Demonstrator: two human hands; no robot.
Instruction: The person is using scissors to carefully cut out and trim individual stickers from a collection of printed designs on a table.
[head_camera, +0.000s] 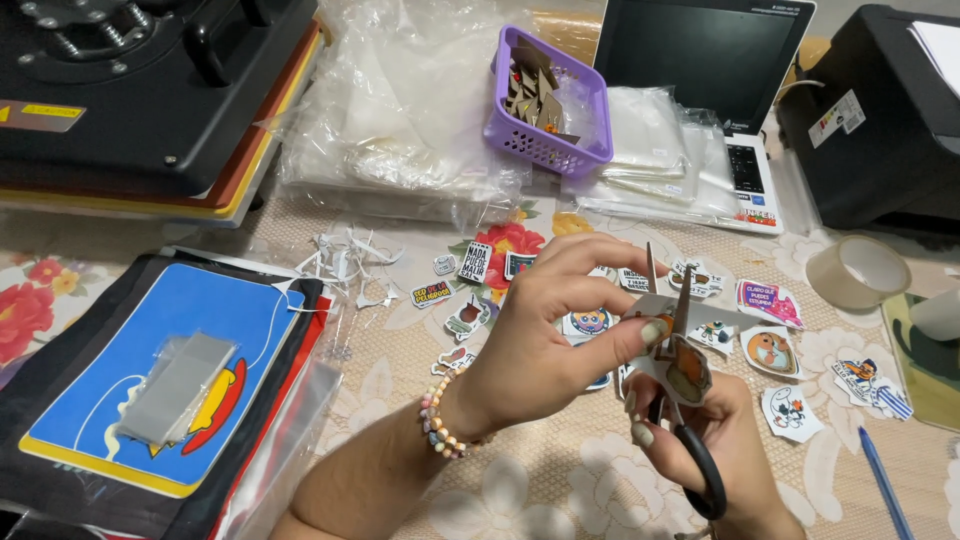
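Left hand (560, 330) pinches sticker sheet (672, 345); right hand (715, 440) grips scissors (690, 400).

Table (560, 480): covered by a beige cloth with red and white flowers, spreading under and all around the hands.
Light: even, soft, indoor.

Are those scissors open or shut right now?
Open. The scissors' two blade tips stand apart above the sticker that the left hand holds between them.
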